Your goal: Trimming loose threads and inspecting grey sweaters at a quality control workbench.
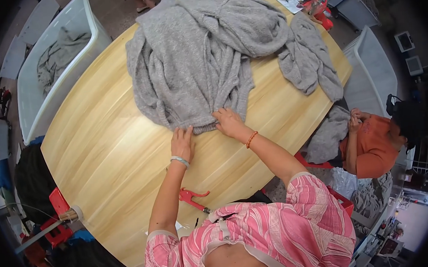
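Fingers (178, 133) of the left hand (181, 146) lie slightly apart, their tips at the lower band (204, 128) of a grey knitted garment (179, 61); whether they pinch it, I cannot tell. Those of the right hand (231, 123) bend over the same band farther right, and how firmly they close on it is hidden too. The garment lies rumpled on the worktop (108, 111), with its band toward the person. Handling this edge well probably means keeping both hands level and drawing the band straight between them with light, even tension, since soft knit likely stretches under a hard tug. Folds above the right hand would best be eased flat. A red tool (185, 195) lies nearer the body, well apart from the knit.
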Motion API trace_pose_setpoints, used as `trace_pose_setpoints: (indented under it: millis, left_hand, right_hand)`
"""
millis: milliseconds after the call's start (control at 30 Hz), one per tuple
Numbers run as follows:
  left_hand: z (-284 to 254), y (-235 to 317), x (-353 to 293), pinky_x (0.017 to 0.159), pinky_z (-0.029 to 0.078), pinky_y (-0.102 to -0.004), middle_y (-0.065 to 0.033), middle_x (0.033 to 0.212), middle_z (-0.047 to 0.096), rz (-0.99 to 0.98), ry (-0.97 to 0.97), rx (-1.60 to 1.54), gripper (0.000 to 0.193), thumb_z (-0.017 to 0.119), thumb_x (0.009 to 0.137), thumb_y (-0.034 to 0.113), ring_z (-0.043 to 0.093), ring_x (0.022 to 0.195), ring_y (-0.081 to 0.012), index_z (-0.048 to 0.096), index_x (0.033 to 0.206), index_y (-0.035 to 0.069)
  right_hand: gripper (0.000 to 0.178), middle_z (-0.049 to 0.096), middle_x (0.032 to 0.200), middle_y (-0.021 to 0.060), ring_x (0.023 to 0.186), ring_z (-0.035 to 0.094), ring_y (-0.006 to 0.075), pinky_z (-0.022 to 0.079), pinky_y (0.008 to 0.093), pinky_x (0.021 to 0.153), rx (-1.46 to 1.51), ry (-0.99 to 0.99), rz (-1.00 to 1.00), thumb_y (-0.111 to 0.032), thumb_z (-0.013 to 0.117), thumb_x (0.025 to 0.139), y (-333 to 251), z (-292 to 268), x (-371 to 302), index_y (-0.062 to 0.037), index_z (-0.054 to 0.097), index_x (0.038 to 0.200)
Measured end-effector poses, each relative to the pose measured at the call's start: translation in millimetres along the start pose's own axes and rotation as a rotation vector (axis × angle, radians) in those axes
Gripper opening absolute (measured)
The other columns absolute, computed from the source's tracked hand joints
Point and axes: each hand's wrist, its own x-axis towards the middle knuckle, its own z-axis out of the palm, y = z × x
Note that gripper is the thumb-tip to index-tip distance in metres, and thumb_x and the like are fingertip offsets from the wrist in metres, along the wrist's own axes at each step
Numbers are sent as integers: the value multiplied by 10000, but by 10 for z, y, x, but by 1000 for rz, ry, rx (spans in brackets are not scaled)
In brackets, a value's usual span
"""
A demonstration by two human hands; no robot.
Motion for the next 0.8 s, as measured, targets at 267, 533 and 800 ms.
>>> trace_pose_setpoints:
  millis: [267,533,800]
  left_hand:
    - [-746,-573,-439,778,452,-401,-132,845,609,-94,-126,-150,177,637,755,145,544,904,-325,655,919,82]
    - [-919,-637,-1278,651,496,-350,-152,792,640,-813,79,-351,280,666,788,223,627,709,-267,618,947,-2]
    - [-309,-125,-1768,538,497,-283,-66,700,607,-996,162,-853,321,703,795,215,600,638,-135,528,983,22]
  right_hand:
    - [440,533,1086,125,1023,498,314,424,426,848,-228,-46,136,-172,662,744,-236,-304,-116,-77,538,1156]
    - [519,592,974,168,912,589,320,469,415,763,299,-457,-198,-292,724,718,-1569,261,-852,-47,520,1127]
    - [742,598,933,228,860,609,383,494,457,718,358,-435,-143,-210,740,707,-1908,777,-990,-63,305,1290]
